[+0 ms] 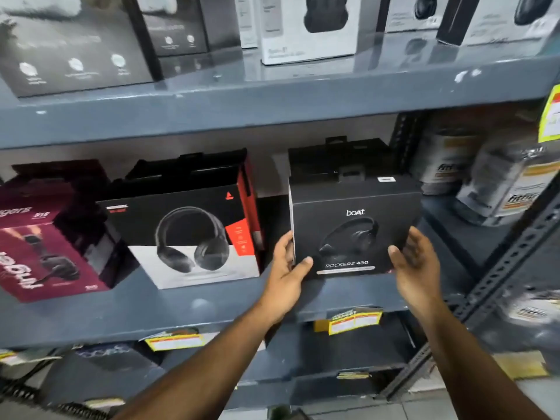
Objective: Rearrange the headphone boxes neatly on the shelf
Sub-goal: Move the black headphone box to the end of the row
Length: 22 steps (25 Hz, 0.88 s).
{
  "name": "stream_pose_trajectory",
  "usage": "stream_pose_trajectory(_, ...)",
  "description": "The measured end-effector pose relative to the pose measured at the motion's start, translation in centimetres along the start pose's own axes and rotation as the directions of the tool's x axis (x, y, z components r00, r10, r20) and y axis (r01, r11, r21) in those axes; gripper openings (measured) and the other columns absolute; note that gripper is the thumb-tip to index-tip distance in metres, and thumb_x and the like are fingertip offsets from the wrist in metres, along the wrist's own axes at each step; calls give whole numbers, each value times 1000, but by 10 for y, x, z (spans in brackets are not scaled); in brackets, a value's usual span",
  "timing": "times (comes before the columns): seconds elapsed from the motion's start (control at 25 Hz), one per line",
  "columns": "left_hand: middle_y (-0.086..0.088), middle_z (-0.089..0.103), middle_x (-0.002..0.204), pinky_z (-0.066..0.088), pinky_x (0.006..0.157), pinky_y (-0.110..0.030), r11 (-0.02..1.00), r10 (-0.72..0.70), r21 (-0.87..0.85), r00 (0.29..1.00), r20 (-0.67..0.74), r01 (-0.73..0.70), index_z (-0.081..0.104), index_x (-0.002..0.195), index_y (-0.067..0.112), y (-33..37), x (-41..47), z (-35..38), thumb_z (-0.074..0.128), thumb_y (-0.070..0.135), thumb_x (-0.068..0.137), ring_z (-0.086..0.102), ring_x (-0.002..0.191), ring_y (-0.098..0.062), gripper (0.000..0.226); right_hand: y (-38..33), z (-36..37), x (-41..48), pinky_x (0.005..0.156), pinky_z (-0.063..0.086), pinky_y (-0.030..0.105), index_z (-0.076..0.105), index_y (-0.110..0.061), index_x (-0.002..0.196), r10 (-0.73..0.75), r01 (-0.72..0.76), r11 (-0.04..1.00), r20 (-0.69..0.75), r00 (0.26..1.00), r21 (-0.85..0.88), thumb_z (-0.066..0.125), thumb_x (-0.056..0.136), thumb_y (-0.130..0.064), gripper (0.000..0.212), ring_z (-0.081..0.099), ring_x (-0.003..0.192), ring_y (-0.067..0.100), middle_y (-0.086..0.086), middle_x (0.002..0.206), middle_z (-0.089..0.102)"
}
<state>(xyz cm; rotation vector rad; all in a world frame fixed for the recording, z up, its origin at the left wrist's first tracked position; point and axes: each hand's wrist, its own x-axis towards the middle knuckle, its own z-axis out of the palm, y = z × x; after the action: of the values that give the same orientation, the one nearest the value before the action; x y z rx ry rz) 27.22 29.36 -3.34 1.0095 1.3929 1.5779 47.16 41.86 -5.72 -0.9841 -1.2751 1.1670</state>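
Left hand [288, 268] and right hand [418, 263] grip the black boat box [354, 228] by its side edges, thumbs on the front. The left fingers are hidden behind it. The box is at the front of the shelf [212, 304], with an open gap to the red-black box [188, 225].

To your right, past a slotted grey post [500, 277], you see white wrapped packs [512, 183] with orange labels, loosely stacked and blurred. A yellow tag [551, 113] hangs above them, and two more yellow tags [354, 321] sit lower down. Dark cables [21, 386] lie at your lower left.
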Motion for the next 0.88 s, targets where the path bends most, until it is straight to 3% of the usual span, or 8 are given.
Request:
stream_pose_trajectory(0.16,0,49,145,37,114,-24,999,-2,48,1000,8,2,27,144,20,-10,24,0,54,-6,94,52,127,1,63,5,6,19,79,48,6,49,-29,124,-22,22,1000,20,1000,-8,58,89,1,47,63,94,-15,-10,113,62)
stream_pose_trajectory(0.24,9,41,150,35,112,-17,993,7,118,1000,5,-8,15,153,14,-18,29,-4,67,1,87,44,134,8,84,2,10,27,81,50,10,53,-32,120,-5,2,995,34,999,95,56,92,-4,40,64,99,-11,-15,111,68)
stream_pose_trajectory(0.32,25,35,146,36,101,-5,980,-9,200,1000,14,6,0,156,17,-25,35,-11,82,16,75,41,126,23,114,-8,13,38,91,51,21,55,-30,125,34,-58,960,92,995,274,46,97,-29,29,61,115,-1,-18,116,70)
stream_pose_trajectory(0.44,10,51,147,46,106,-26,969,-97,233,995,37,86,8,155,25,-29,51,-19,91,30,59,55,128,-1,127,-22,24,59,91,55,27,70,-32,114,121,-214,887,242,963,409,27,93,-60,55,63,115,7,-13,115,73)
stream_pose_trajectory(0.52,11,65,131,52,96,-23,967,-91,243,994,53,75,26,150,22,-33,63,-19,91,28,58,64,118,-4,113,-20,30,67,82,57,24,76,-39,100,173,-266,880,257,951,393,24,92,-64,58,67,107,5,-15,110,75)
stream_pose_trajectory(0.68,24,72,112,51,84,-12,965,-54,258,998,43,41,46,137,20,-36,77,-12,89,29,60,68,105,1,88,-2,36,74,101,47,33,72,-31,99,273,-253,938,-57,960,237,33,87,-69,56,63,112,10,1,133,64)
stream_pose_trajectory(0.8,21,74,111,53,86,-16,962,-65,266,998,26,56,50,135,20,-40,84,-14,89,35,58,70,104,-2,88,1,38,73,109,42,39,63,-19,117,350,-312,930,-209,913,193,40,64,-82,85,58,120,19,3,128,62)
stream_pose_trajectory(0.88,21,74,111,53,85,-15,964,-64,259,998,4,61,51,135,20,-43,84,-13,90,36,57,70,104,-2,89,1,39,73,108,43,39,64,-23,106,334,-293,935,-218,917,202,41,63,-80,75,60,117,19,-1,119,64)
